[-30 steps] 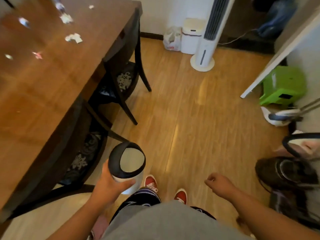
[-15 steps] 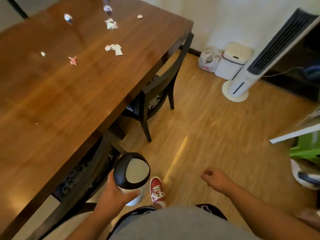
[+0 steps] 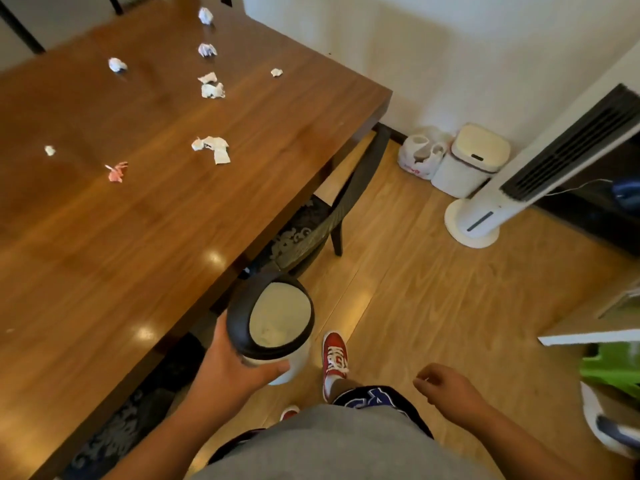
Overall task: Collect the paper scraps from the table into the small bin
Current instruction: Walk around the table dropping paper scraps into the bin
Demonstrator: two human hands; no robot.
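My left hand (image 3: 228, 368) grips the small bin (image 3: 277, 323), a white cup-like bin with a black rim, held beside the near edge of the wooden table (image 3: 145, 237). Its opening faces up and a little crumpled paper shows inside. Several paper scraps lie on the far part of the table: a white crumpled piece (image 3: 213, 148), a pink one (image 3: 117, 172), a small white bit (image 3: 49, 150), and more white ones (image 3: 212, 88) farther back. My right hand (image 3: 446, 386) hangs over the floor with fingers loosely curled, holding nothing.
A dark chair (image 3: 311, 230) is tucked under the table's right side. A white lidded bin (image 3: 471, 161), a plastic bag (image 3: 419, 155) and a white tower fan (image 3: 512, 188) stand by the wall. My red shoe (image 3: 334, 351) is on the wooden floor.
The view has swung left and up, bringing more of the table and scraps into sight. My left hand has carried the bin closer to the table edge.
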